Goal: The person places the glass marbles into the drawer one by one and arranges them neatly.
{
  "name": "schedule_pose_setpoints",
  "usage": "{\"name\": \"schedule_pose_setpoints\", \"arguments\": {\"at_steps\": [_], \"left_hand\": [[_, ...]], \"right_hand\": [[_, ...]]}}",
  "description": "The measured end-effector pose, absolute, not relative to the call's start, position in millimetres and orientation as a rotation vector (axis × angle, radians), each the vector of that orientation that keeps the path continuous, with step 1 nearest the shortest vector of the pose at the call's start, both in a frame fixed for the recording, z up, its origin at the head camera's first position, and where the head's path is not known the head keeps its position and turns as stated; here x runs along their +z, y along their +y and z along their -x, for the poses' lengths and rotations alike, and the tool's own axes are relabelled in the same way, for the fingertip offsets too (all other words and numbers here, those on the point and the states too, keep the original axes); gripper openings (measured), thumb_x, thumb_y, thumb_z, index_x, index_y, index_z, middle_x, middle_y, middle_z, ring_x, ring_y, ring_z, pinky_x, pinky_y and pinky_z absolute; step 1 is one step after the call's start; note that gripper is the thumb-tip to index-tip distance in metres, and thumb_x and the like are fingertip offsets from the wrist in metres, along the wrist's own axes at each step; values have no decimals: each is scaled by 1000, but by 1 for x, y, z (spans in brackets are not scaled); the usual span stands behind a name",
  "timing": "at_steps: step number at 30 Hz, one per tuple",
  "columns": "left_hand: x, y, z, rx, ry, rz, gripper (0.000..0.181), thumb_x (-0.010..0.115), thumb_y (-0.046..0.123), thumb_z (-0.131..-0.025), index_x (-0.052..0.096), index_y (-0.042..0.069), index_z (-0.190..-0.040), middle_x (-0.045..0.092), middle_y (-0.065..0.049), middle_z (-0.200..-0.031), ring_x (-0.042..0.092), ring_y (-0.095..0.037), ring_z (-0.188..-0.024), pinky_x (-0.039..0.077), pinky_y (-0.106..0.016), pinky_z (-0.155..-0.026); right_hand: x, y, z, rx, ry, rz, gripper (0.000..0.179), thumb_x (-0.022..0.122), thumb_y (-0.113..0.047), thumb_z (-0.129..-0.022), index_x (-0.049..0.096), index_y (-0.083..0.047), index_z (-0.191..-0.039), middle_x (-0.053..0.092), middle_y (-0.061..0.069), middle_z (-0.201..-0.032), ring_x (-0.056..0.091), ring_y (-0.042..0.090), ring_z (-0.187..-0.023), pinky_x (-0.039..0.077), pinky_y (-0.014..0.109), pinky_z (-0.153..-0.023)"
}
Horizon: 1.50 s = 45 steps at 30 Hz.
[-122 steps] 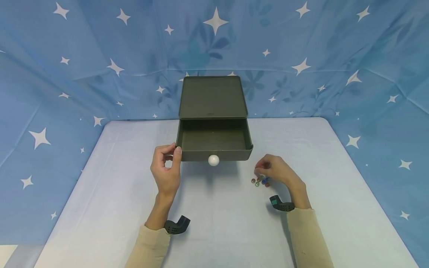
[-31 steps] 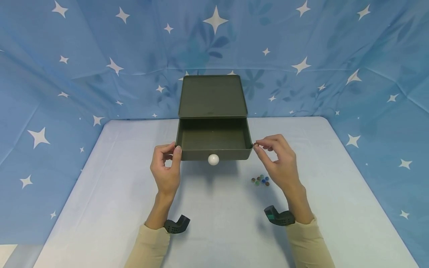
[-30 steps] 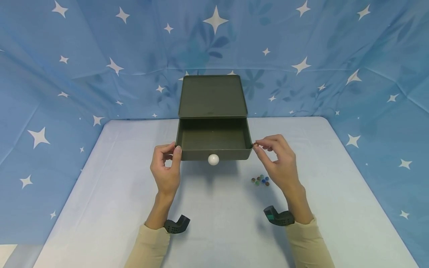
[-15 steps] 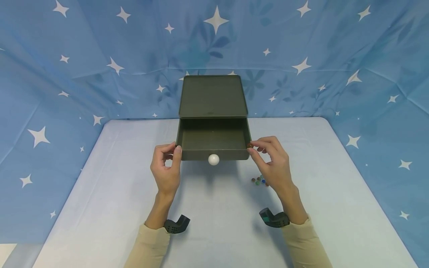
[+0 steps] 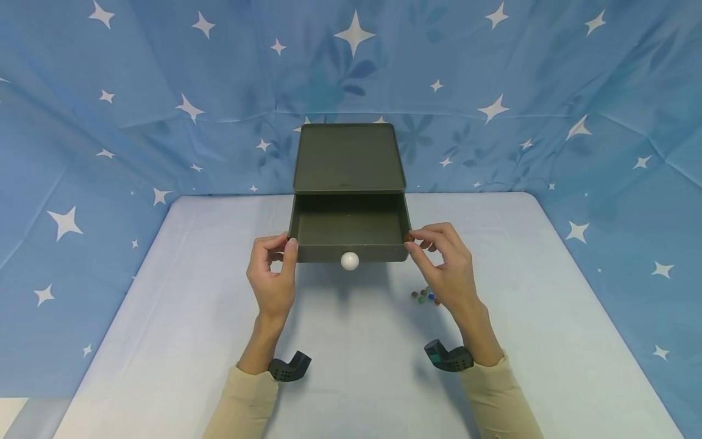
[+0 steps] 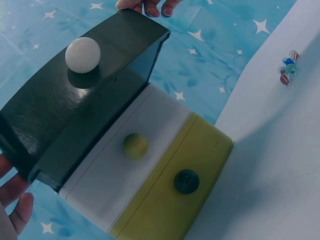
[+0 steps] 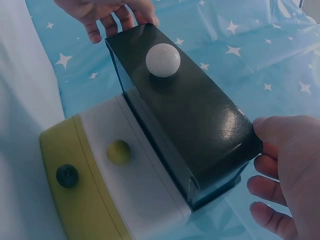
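Observation:
A small chest stands with its dark green top drawer (image 5: pixel 378 253) pulled out; a white knob (image 5: pixel 350 261) sits on the drawer's front. My left hand (image 5: pixel 271 283) pinches the drawer's left front corner between thumb and fingers. At the opposite corner, my right hand (image 5: pixel 452 274) pinches a brown marble (image 5: pixel 408 238) between thumb and index finger, right at the drawer's rim. In the right wrist view the right thumb (image 7: pixel 267 129) lies against that corner, and the marble is hidden. The visible drawer floor (image 5: pixel 351 230) is bare.
Several marbles (image 5: pixel 431 297) lie on the white table (image 5: pixel 351 378) below my right hand, which partly covers them. Under the open drawer are a white drawer (image 6: pixel 120 175) with a yellow knob and a yellow drawer (image 6: pixel 165 210) with a dark knob. A starry blue cloth (image 5: pixel 219 79) hangs behind.
My right hand has risen from the marbles on the table with a brown one, then moved left onto the drawer's right front corner. My left hand stays on its corner.

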<state>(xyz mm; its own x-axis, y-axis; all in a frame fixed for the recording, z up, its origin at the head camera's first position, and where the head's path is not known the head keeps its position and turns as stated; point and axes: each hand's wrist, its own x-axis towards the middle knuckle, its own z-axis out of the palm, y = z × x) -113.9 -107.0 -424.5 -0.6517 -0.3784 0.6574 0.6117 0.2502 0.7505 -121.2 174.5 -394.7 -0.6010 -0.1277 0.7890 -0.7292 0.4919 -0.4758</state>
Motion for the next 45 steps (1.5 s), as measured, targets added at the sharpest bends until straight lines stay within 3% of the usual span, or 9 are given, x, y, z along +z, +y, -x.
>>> {"name": "schedule_pose_setpoints", "arguments": {"at_steps": [13,45], "left_hand": [[-425,-109,114,-1535,-1708,228,16,65,-3,-90,65,-9,-105,63,-20,-95,61,-4,-90,47,-20,-72],[-425,-109,114,-1532,-1708,240,18,66,-4,-89,65,-9,-106,64,-21,-96,61,-5,-89,46,-20,-72]], "right_hand": [[-394,174,121,1104,-2040,-695,28,78,8,-77,74,0,-104,66,14,-97,59,22,-80,47,20,-75],[-394,173,120,1108,-2035,-708,28,77,8,-78,74,1,-105,66,15,-97,60,24,-81,47,21,-75]]}}
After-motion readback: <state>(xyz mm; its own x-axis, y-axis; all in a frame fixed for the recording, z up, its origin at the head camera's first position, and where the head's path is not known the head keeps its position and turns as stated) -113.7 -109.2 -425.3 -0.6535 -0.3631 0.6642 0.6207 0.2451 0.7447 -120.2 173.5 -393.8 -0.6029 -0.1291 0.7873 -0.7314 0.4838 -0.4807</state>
